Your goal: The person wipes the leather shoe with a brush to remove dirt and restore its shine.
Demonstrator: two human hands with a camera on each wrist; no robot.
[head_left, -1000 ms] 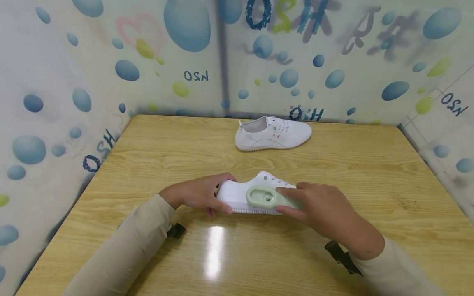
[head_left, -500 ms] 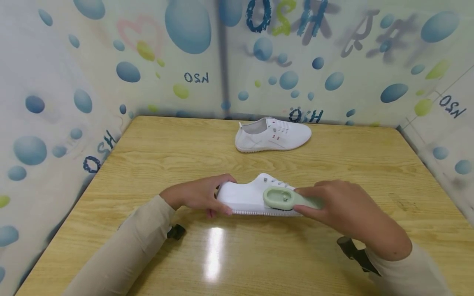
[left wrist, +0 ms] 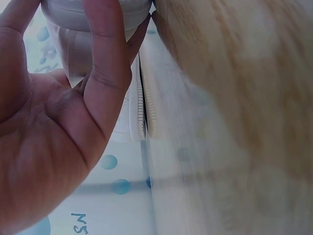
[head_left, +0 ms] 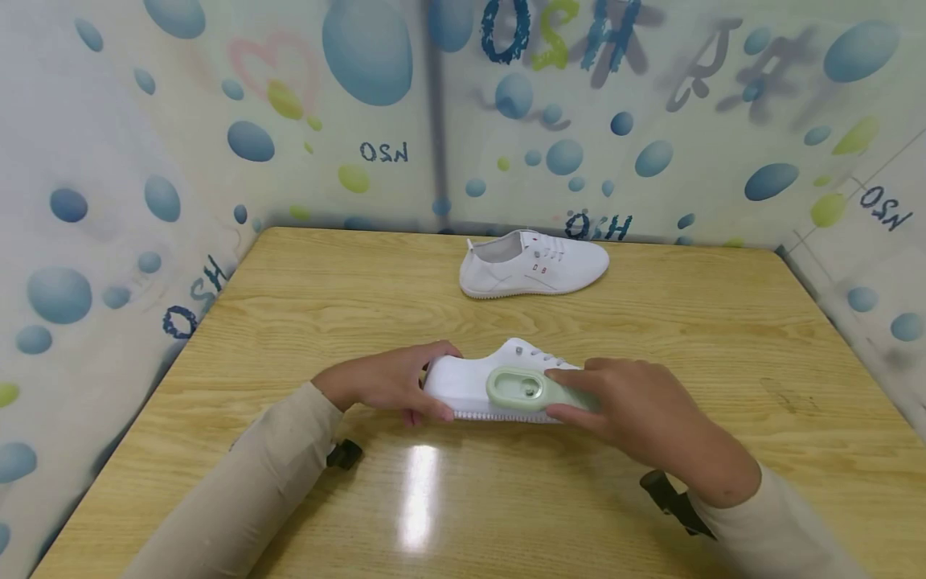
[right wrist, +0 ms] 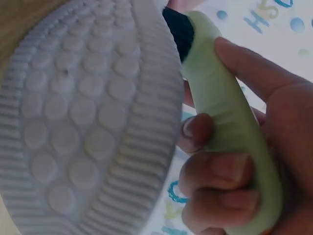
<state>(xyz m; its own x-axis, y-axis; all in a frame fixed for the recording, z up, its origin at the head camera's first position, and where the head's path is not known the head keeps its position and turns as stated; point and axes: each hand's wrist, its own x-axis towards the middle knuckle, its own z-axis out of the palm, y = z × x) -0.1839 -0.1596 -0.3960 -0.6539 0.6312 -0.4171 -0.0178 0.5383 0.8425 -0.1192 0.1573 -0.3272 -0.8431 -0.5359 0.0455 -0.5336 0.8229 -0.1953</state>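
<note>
A white lace-up shoe (head_left: 463, 378) is held by its heel in my left hand (head_left: 394, 379), toe pointing right. In the left wrist view, fingers of the left hand (left wrist: 54, 122) curl round the heel. My right hand (head_left: 644, 410) grips a pale green shoe brush (head_left: 515, 388), whose head lies against the shoe's side. From the right wrist view, dark bristles (right wrist: 179, 33) meet the edge of the studded sole (right wrist: 83, 112), and fingers wrap the brush handle (right wrist: 230, 122). The right hand hides the shoe's toe in the head view.
Another white shoe (head_left: 535, 265) stands at the back of the wooden table (head_left: 347, 297), near the patterned wall (head_left: 463, 121). A dark wrist mount (head_left: 343, 453) sits by the left sleeve, and another mount (head_left: 673, 503) by the right.
The brush in my right hand slid right along the shoe's side, towards the toe, then came back left. My left hand and the shoe stayed in place.
</note>
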